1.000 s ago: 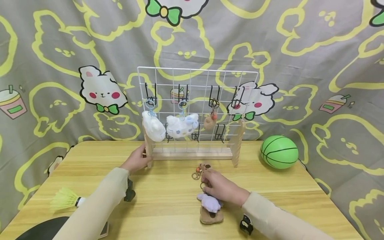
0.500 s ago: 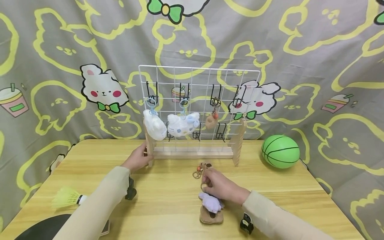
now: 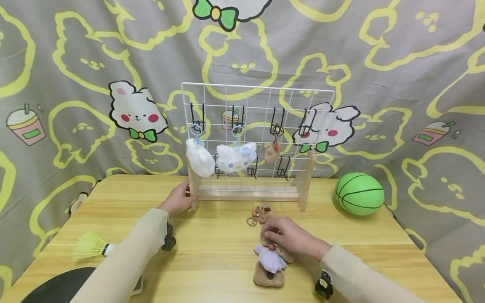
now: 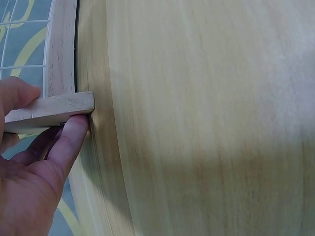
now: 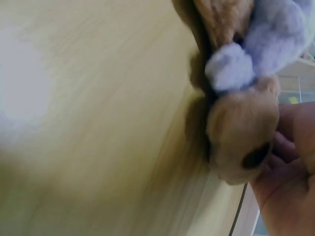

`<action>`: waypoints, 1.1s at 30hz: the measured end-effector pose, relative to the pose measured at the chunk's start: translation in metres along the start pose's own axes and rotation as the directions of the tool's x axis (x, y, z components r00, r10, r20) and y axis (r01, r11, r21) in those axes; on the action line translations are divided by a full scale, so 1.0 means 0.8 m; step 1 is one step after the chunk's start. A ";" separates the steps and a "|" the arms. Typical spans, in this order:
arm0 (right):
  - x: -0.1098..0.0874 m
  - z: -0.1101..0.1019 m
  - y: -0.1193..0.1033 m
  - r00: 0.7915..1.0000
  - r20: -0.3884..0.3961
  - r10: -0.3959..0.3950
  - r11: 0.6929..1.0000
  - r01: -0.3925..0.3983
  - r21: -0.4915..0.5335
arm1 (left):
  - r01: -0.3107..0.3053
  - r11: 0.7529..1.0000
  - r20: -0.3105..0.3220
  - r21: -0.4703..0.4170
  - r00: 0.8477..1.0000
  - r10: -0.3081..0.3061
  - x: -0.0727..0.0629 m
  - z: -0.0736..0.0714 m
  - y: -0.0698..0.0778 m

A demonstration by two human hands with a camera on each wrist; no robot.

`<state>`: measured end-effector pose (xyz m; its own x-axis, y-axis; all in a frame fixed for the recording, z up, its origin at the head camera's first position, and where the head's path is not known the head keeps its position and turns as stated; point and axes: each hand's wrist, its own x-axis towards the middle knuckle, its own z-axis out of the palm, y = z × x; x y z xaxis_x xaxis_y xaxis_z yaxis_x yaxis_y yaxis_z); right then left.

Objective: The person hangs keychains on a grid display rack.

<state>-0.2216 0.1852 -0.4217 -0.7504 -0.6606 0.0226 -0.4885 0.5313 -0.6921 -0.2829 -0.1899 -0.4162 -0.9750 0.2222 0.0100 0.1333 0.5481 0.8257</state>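
In the head view my left hand (image 3: 179, 198) grips the left wooden leg (image 4: 54, 108) of a white wire grid rack (image 3: 248, 191), thumb and fingers on either side of it. My right hand (image 3: 297, 239) pinches the ring of a brown plush keychain (image 5: 243, 135) with a dark oval spot, which hangs just under the fingers. Close below it lies a lilac plush (image 3: 270, 260), partly over a larger brown plush (image 3: 268, 277). Another brown plush keychain (image 3: 263, 212) with a red bead lies on the table behind the right hand's fingertips.
On the rack's black hooks hang a white plush (image 3: 200, 158), a white plush with a blue bow (image 3: 235, 156) and a small brown plush (image 3: 271, 154). A green ball (image 3: 359, 193) sits right. A yellow shuttlecock (image 3: 91, 246) and a black round object (image 3: 62, 286) are at left.
My right hand has moved slightly right and drawn the brown plush keychain out, so its bead and body now show. The left hand stays on the rack leg. The head view has shifted slightly.
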 end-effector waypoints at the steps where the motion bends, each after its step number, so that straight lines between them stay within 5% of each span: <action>1: -0.002 -0.001 0.002 1.000 -0.002 -0.005 1.000 0.005 0.023 | -0.001 1.000 0.000 0.003 1.000 0.001 0.000 0.000 -0.001; 13: -0.021 -0.016 0.025 0.999 0.041 0.006 0.911 -0.023 0.413 | -0.008 1.000 -0.020 0.009 1.000 0.008 -0.003 0.004 -0.004; 26: -0.029 -0.049 0.009 0.997 -0.077 0.018 0.885 0.020 0.465 | 0.013 1.000 -0.004 0.014 1.000 -0.013 -0.001 0.002 -0.004; 33: -0.030 -0.092 -0.019 0.970 -0.244 -0.017 0.914 0.114 0.388 | 0.009 1.000 -0.006 0.011 1.000 -0.009 0.000 0.002 -0.002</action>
<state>-0.2289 0.2316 -0.3588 -0.8279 -0.5203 0.2097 -0.3593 0.2047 -0.9105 -0.2825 -0.1896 -0.4188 -0.9771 0.2128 0.0061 0.1269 0.5592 0.8193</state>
